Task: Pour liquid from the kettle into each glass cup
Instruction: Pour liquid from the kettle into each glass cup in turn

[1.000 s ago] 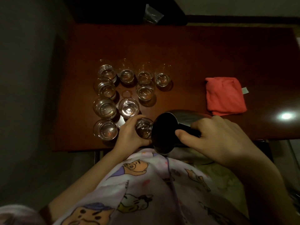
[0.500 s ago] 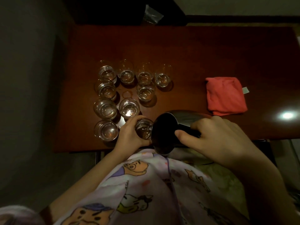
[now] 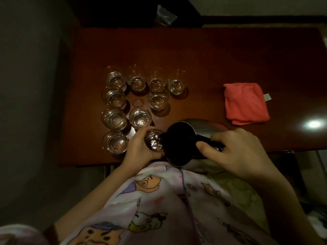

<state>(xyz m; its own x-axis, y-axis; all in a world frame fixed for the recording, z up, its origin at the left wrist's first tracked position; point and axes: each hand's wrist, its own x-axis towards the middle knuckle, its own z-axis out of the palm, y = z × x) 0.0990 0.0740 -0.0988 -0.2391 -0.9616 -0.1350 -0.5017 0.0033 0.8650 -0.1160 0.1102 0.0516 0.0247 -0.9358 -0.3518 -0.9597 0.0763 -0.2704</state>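
Note:
A dark metal kettle (image 3: 182, 142) is tilted to the left near the table's front edge, its spout against the rim of a glass cup (image 3: 154, 141). My right hand (image 3: 235, 152) grips the kettle's black handle. My left hand (image 3: 139, 147) is wrapped around that cup, whose liquid glitters. Several other glass cups (image 3: 139, 117) holding clear liquid stand in rows behind and left of it on the red-brown table (image 3: 212, 59).
A folded red cloth (image 3: 246, 103) lies at the table's right side. A lamp reflection (image 3: 314, 124) shines at the right edge. A dark object with a clear bag (image 3: 165, 15) sits beyond the table's far edge. My patterned clothing (image 3: 159, 209) fills the foreground.
The liquid in the held cup now sparkles with ripples. Both hands and the kettle stay almost where they were.

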